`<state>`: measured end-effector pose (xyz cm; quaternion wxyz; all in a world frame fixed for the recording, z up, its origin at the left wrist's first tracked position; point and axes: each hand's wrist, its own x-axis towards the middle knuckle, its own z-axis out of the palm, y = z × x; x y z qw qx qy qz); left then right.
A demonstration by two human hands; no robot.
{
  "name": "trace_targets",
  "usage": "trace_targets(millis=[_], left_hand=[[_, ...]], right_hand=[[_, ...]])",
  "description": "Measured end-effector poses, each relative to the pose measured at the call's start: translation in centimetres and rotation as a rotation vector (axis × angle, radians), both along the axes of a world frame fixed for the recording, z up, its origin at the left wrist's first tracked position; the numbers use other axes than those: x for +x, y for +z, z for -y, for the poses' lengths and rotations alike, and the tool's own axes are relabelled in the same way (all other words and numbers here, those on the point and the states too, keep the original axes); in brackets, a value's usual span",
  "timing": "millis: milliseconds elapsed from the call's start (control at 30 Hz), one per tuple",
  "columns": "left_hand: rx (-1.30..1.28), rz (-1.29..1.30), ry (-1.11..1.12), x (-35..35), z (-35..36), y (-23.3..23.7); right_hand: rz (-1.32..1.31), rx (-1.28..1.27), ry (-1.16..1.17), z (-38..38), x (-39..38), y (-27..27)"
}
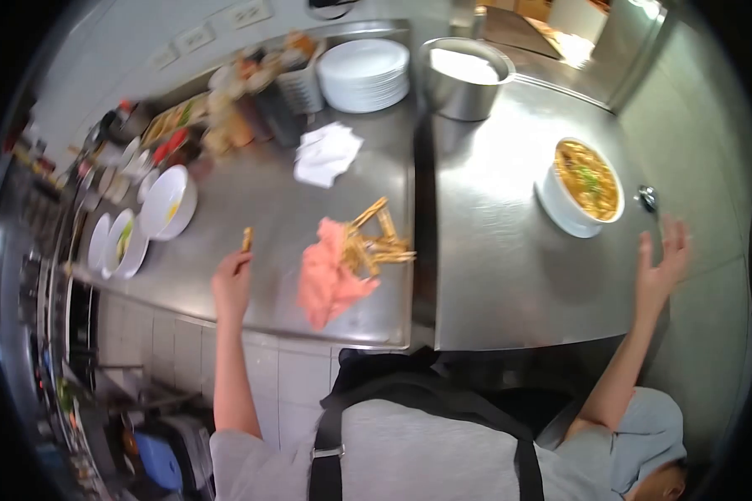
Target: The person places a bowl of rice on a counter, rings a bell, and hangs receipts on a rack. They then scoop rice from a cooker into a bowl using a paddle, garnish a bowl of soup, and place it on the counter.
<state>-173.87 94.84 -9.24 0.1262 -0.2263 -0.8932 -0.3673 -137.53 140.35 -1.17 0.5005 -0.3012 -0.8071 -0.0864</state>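
Note:
My left hand (pixel 231 280) is closed on a small brown stick (pixel 247 240) that points up from the fingertips, over the left steel table. To its right, a heap of similar brown sticks (pixel 374 246) lies against a crumpled pink cloth (pixel 330 275). My right hand (pixel 665 255) is raised with its fingers spread and nothing in it, at the right edge of the right table. Just up and left of that hand stands a white bowl (pixel 566 215) filled with orange-brown food topped with green bits.
White plates (pixel 363 75) are stacked beside a steel pot (pixel 464 100). White napkins (pixel 328 154), bottles (pixel 267 104) and several white bowls (pixel 169 200) stand or lie on the left table (pixel 263 200). A dark gap separates the tables. Another person (pixel 651 434) is partly visible at bottom right.

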Motion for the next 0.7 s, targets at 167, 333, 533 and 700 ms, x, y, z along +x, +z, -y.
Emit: trace_targets(millis=[167, 333, 533, 700], left_hand=[[-0.046, -0.081, -0.076, 0.0, 2.6, -1.4], [0.047, -0.058, -0.276, 1.2, 1.6, -2.4], [0.141, 0.024, -0.433, 3.9, 2.8, -1.9], [0.177, 0.039, -0.437, 4.3, 5.2, -0.6]], right_hand=[[0.238, -0.345, 0.449, 13.6, -8.4, -6.5], [0.294, -0.317, 0.728, 23.1, -15.4, -9.6], [0.225, -0.156, 0.389, 24.9, -22.6, -11.9], [0.388, -0.349, 0.46, 21.6, -25.2, -11.1]])
